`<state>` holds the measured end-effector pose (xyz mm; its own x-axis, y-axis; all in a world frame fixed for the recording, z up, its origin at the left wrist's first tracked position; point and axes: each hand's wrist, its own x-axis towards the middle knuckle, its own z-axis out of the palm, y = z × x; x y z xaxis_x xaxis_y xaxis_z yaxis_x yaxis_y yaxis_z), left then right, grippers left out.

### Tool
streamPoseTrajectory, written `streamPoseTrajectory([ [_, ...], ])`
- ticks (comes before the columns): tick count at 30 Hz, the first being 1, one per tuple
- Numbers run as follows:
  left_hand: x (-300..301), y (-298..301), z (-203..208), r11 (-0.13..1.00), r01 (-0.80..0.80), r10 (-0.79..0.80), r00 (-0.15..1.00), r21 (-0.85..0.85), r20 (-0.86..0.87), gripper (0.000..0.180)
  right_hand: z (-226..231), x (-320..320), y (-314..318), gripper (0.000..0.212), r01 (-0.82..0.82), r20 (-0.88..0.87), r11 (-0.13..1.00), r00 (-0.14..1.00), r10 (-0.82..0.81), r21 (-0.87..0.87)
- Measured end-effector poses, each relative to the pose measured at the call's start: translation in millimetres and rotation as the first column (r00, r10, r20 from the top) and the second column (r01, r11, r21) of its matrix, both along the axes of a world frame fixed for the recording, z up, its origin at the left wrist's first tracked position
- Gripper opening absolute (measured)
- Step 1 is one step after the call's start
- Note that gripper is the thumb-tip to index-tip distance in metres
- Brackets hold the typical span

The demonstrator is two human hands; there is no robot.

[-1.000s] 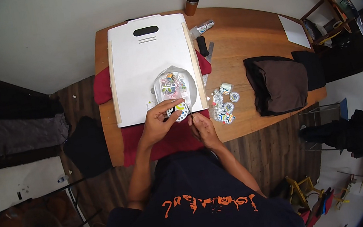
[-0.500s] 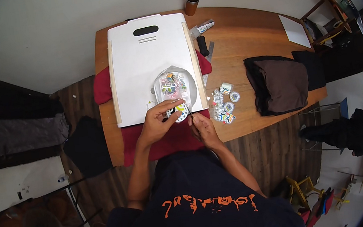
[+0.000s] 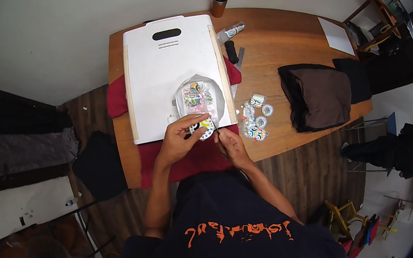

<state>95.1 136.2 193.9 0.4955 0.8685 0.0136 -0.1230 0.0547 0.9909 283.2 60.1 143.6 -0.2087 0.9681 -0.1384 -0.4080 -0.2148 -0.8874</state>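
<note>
My left hand (image 3: 179, 139) pinches a round sticker (image 3: 205, 128) with a white, blue-dotted rim and a yellow and black pattern. From the right, my right hand (image 3: 234, 149) grips a thin dark tool (image 3: 215, 123), its tip at the sticker's edge; its exact kind cannot be made out. Just beyond my fingers, a white round dish (image 3: 219, 99) holds several colourful cut pieces, some under clear film. The dish rests on the near end of a large white panel (image 3: 150, 84) with a handle slot.
Several loose stickers (image 3: 257, 132) and small rolls (image 3: 266, 110) lie right of the panel on the wooden table (image 3: 267, 36). A metal ruler (image 3: 240, 56), a dark cup (image 3: 219, 6) and folded dark cloth (image 3: 318, 95) are also there. Red cloth (image 3: 156, 162) shows under the panel.
Both hands stay almost where they were, with the sticker turned very slightly between them. Nothing has been let go or picked up.
</note>
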Motion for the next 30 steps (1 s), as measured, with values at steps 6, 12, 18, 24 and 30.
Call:
streamPoseTrajectory([
  [6, 0.0, 1.9, 4.7, 1.000, 0.009, -0.009, 1.000, 0.011, -0.005, 0.034, 3.1, 1.2, -0.9, 0.028, -0.003, 0.011, 1.000, 1.000, 0.004, -0.017],
  [12, -1.1, 2.8, 5.5, 1.000, 0.009, -0.009, 1.000, 0.015, -0.018, 0.034, 5.2, 0.2, -1.1, 0.027, -0.001, 0.023, 1.000, 1.000, 0.001, -0.020],
  [18, -0.7, 3.1, 6.6, 1.000, 0.025, -0.024, 0.999, 0.018, -0.027, 0.034, 4.3, 1.4, -0.9, 0.028, -0.006, 0.014, 1.000, 1.000, 0.006, -0.022],
  [24, -0.8, 5.0, 10.5, 0.999, 0.046, -0.045, 0.998, 0.009, -0.031, 0.034, 5.8, 2.4, -0.9, 0.029, -0.015, 0.031, 1.000, 0.999, 0.015, -0.010],
  [30, -0.9, 5.5, 12.1, 0.999, 0.046, -0.046, 0.999, 0.003, -0.020, 0.034, 6.2, 2.2, -1.5, 0.030, -0.019, 0.031, 1.000, 0.999, 0.020, -0.024],
])
